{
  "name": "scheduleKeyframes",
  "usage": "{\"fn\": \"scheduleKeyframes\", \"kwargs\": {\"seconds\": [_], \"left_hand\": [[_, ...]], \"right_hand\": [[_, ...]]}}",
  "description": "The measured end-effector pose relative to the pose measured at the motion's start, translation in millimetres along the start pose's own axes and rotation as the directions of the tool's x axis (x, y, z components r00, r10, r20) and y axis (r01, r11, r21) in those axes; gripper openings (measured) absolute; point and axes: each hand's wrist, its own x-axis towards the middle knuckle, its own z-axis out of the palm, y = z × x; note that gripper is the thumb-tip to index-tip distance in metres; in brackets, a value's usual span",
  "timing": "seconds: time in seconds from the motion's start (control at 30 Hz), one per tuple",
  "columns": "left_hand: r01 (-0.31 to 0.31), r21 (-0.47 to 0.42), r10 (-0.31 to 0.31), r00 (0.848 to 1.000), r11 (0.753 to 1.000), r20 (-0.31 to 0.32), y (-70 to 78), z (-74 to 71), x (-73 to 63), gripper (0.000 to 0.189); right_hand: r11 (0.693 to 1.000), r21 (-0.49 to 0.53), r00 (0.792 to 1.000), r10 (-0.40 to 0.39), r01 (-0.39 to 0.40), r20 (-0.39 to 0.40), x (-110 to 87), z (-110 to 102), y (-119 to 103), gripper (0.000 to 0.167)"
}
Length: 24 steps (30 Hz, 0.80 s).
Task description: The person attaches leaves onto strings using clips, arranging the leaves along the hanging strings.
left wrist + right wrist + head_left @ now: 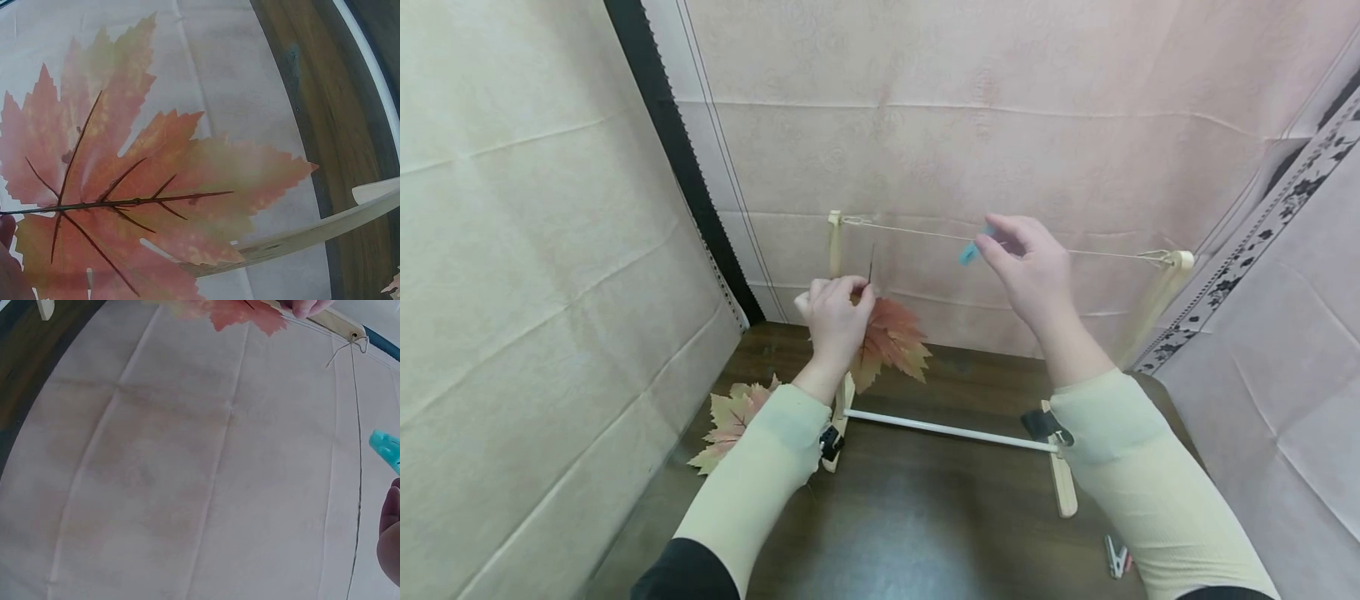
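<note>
My left hand [837, 317] pinches the dark stem of a red-orange maple leaf [891, 337], which hangs below the fingers near the left wooden post [836, 243]. In the left wrist view the leaf [119, 169] spreads wide, its dark veins showing. Between thumb and fingers, my right hand [1033, 267] grips a light blue clothespin [968, 253]. It is held close by a thin string [917, 231] tied between two posts. The right wrist view shows the clothespin [386, 450] beside the string [359, 456], with part of the hand at the edge.
Another maple leaf [730, 421] lies left on the dark table [910, 517]. A white rod [947, 429] joins the stand's wooden feet, with black clips [831, 442] at its base. The right post [1157, 296] stands beyond my right forearm. A small clothespin [1116, 557] lies front right.
</note>
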Motion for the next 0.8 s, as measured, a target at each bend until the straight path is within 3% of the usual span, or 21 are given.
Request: {"fn": "scheduleKeyframes", "kwargs": {"seconds": [0.27,0.43,0.8], "left_hand": [[-0.002,0.001,0.002,1.0,1.0,-0.019,2.7,3.3,1.8,0.008],[0.008,-0.016,-0.009,1.0,1.0,-0.026,4.7,4.7,2.8,0.008],[0.041,0.004,-0.041,0.999,0.999,-0.031,7.5,6.0,7.1,0.008]], "right_hand": [[0.993,-0.081,0.996,-0.08,0.084,0.049,22.8,6.3,-20.0,0.043],[0.993,-0.105,0.993,-0.048,0.059,0.109,34.7,10.4,-31.2,0.043],[0.986,-0.147,0.975,-0.048,0.082,0.216,56.9,30.9,-58.8,0.039]]}}
